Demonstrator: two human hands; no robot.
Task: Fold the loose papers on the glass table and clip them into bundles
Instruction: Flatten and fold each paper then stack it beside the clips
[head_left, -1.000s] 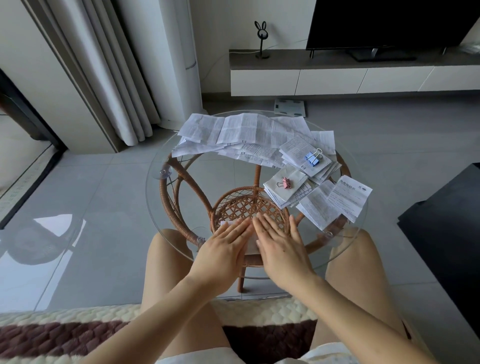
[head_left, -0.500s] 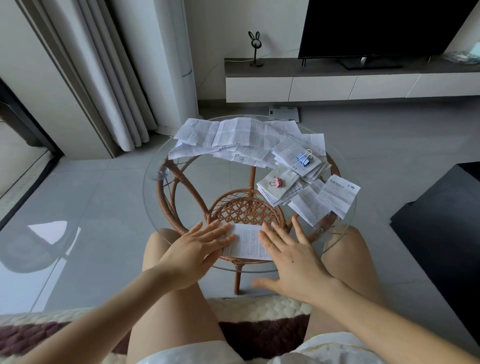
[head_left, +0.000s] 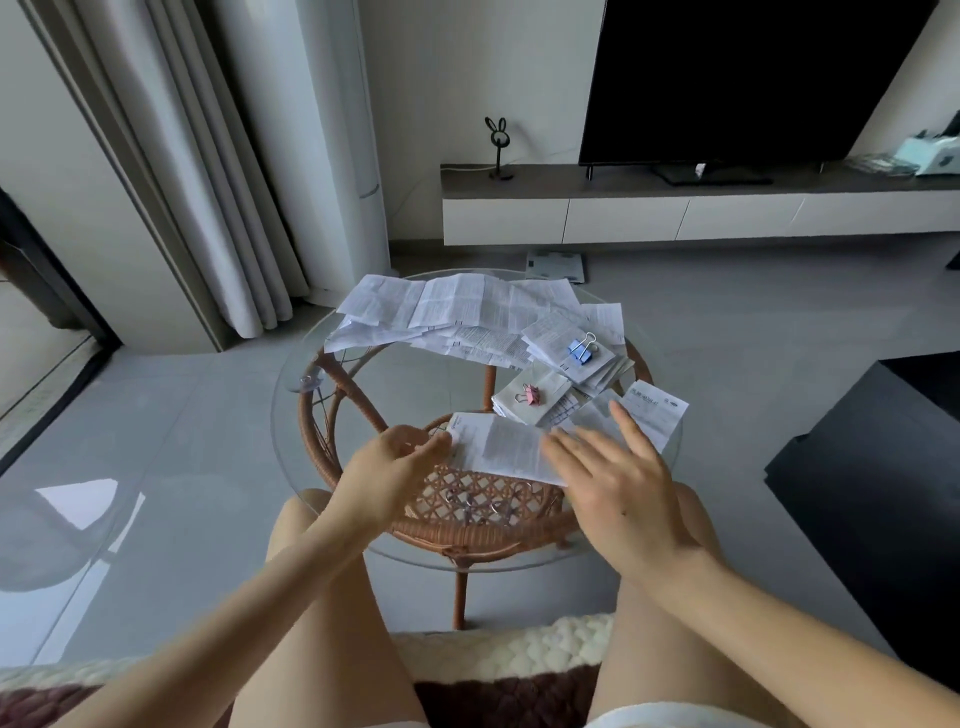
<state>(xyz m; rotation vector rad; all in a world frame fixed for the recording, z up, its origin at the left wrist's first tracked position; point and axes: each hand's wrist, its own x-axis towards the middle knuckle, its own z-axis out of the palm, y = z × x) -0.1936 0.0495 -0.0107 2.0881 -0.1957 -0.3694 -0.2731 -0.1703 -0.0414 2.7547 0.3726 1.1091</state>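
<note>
Reaching over the round glass worktop (head_left: 317, 452), the left hand (head_left: 392, 470) meets the left edge of a white folded printed sheet (head_left: 501, 447) with its fingertips; whether it pinches is unclear. The right hand (head_left: 621, 486) is open, fingers spread over the sheet's right end. The sheet lies just before a pink-clipped paper bundle (head_left: 545, 402) and a blue-clipped paper bundle (head_left: 553, 332).
</note>
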